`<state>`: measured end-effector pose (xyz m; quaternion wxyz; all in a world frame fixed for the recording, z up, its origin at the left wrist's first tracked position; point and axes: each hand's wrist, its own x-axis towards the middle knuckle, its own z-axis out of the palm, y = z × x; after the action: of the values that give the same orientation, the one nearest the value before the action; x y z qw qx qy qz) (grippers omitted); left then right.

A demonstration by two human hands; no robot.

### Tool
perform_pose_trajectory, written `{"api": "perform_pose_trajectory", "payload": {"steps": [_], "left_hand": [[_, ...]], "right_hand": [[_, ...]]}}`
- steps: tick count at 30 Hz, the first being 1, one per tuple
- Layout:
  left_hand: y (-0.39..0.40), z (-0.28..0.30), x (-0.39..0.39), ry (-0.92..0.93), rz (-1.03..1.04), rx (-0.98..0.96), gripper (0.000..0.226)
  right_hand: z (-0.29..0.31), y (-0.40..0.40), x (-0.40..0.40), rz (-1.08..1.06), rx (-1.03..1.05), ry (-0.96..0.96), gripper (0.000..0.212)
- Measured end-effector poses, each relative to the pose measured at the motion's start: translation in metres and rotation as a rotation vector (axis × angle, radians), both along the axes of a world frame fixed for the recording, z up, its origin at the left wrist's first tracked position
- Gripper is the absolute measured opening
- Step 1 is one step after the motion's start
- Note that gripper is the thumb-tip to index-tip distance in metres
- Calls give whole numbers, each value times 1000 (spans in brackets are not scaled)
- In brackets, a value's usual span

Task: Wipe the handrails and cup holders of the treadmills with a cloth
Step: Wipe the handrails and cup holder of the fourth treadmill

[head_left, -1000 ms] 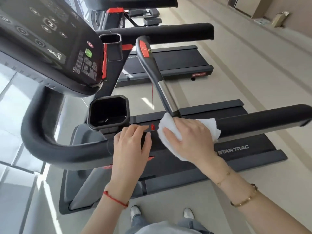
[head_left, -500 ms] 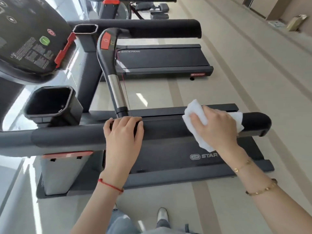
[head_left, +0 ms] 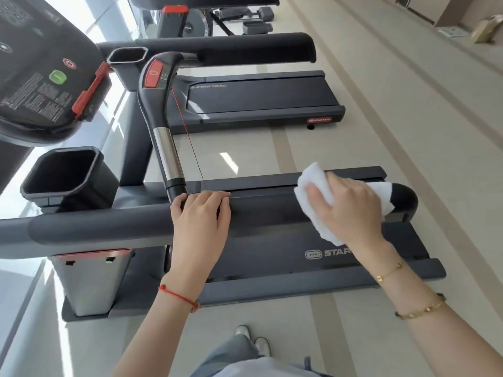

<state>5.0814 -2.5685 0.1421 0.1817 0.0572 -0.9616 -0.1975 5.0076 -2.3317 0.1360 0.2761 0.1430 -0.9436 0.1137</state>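
The white cloth is gripped around the padded handrail by the right hand. The rail is steadied by the left hand, fingers curled over it. Firm pressure should be carried right over the rounded end.
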Motion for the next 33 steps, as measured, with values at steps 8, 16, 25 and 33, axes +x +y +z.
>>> {"api": "perform_pose_trajectory", "payload": {"steps": [8,16,25,33], "left_hand": [[6,0,-5,-1,-73,19,23],[8,3,-8,-20,-106,49,23],[57,5,-25,-68,-221,85,24],[122,3,-35,-61,-161,69,24]], "right_hand": [[-2,-66,16,227,-9,-46,36],[-10,4,4,36,-58,111,39],[-17,79,-9,37,-136,156,30],[-1,150,-31,111,-482,-535,30]]}}
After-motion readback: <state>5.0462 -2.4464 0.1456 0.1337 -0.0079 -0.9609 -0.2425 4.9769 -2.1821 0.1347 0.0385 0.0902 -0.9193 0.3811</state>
